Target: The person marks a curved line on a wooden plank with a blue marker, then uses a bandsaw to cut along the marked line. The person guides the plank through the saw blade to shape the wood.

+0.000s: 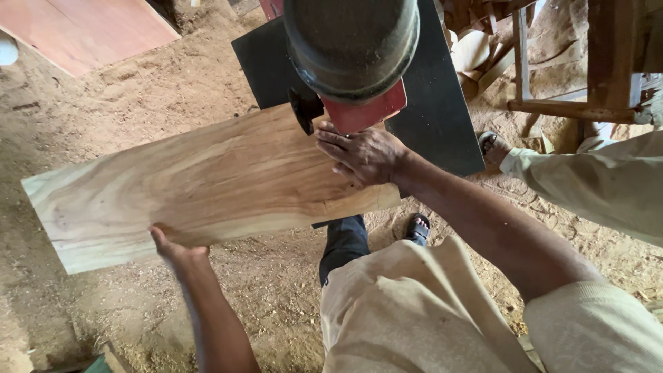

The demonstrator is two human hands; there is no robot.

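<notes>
On the black saw table [442, 124], right hand [366, 155] presses spread fingers flat atop the plank [207, 183], left hand [176, 249] gripping its near edge, long axis leftward.

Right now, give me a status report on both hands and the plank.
Left hand grips near edge of wooden plank. Right hand flat on plank beside red saw guard. Another person's foot beyond black table.

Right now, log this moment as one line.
left hand: grips plank edge | right hand: flat on plank by saw guard | table: under plank
</notes>
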